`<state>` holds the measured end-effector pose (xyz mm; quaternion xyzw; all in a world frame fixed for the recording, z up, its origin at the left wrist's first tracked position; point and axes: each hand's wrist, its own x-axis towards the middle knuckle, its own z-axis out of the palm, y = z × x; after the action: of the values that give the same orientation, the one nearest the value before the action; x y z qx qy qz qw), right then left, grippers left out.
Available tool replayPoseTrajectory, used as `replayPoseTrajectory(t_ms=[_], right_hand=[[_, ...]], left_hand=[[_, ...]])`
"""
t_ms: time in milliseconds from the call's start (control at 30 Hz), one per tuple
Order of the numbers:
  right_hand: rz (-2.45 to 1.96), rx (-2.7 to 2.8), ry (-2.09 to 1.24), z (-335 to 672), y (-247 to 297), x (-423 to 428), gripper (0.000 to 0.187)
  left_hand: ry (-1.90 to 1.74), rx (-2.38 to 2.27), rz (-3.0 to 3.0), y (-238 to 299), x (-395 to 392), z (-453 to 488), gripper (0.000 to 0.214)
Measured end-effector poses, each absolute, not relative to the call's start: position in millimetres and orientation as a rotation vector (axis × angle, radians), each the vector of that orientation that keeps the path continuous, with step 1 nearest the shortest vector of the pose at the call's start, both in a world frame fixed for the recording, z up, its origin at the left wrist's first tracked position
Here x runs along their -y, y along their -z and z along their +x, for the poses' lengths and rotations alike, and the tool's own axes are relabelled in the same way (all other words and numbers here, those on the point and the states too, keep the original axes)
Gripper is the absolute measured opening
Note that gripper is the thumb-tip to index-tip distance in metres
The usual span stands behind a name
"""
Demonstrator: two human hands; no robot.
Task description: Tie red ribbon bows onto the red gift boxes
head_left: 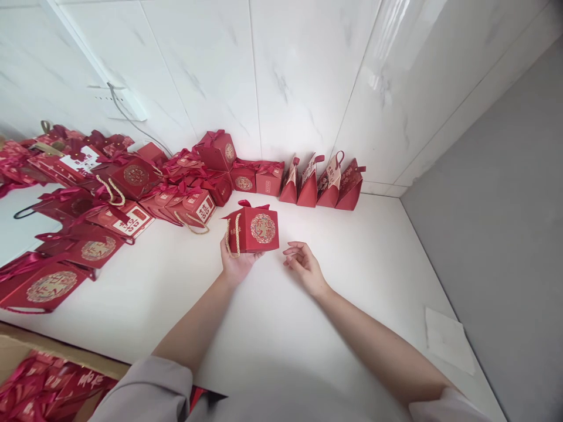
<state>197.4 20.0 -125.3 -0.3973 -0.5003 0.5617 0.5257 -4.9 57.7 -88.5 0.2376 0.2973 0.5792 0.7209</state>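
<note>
A red gift box (263, 230) with a round floral emblem, a ribbon bow on top and gold rope handles rests in my left hand (237, 266). The palm lies under its lower left side, and some of the fingers are hidden behind and beneath it. To the right of the box, apart from it, my right hand (305, 266) hovers over the white table (281, 340). Its fingers are loosely curled and somewhat apart, with nothing between them.
Several red gift boxes (132, 176) crowd the left and back. Slim triangular boxes (328, 187) line the tiled wall (299, 88). A cardboard carton (94, 351) at lower left holds more red packages. A pale sheet (448, 340) lies near the grey panel (497, 193) at right.
</note>
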Motion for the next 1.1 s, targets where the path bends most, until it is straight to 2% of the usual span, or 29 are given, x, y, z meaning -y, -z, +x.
replayPoseTrajectory(t_ms=[167, 333, 433, 500, 600, 667, 800, 867, 1000, 1100], right_hand=[[-0.982, 1.168, -1.205, 200, 128, -21, 0.028], [-1.009, 1.077, -1.192, 203, 132, -25, 0.026], [-1.018, 1.047, -1.196, 202, 132, -25, 0.025], [-1.017, 1.044, -1.201, 202, 131, -23, 0.026], [-1.015, 1.046, -1.217, 201, 128, -21, 0.025], [-1.011, 1.051, -1.227, 201, 127, -20, 0.026], [-1.021, 1.059, -1.231, 203, 127, -19, 0.028], [-1.032, 1.066, -1.231, 203, 128, -19, 0.03], [-1.042, 1.088, -1.229, 205, 130, -19, 0.031], [-1.039, 1.104, -1.23, 209, 132, -17, 0.032]], left_hand=[[-1.218, -0.709, 0.927, 99, -65, -18, 0.056], [-0.776, -0.746, 1.395, 80, -68, -65, 0.083], [-0.488, -0.915, 1.569, 59, -65, -98, 0.083], [-0.54, -1.088, 1.519, 44, -59, -113, 0.074], [-0.955, -1.277, 1.422, 16, -45, -112, 0.062], [-1.106, -1.227, 1.446, -6, -35, -98, 0.06], [-0.942, -0.996, 1.468, -34, -27, -56, 0.06], [-0.92, -0.946, 1.561, -32, -32, -38, 0.059], [-0.846, -0.997, 1.798, -11, -45, -18, 0.075], [-0.772, -1.059, 1.832, -10, -41, -16, 0.07]])
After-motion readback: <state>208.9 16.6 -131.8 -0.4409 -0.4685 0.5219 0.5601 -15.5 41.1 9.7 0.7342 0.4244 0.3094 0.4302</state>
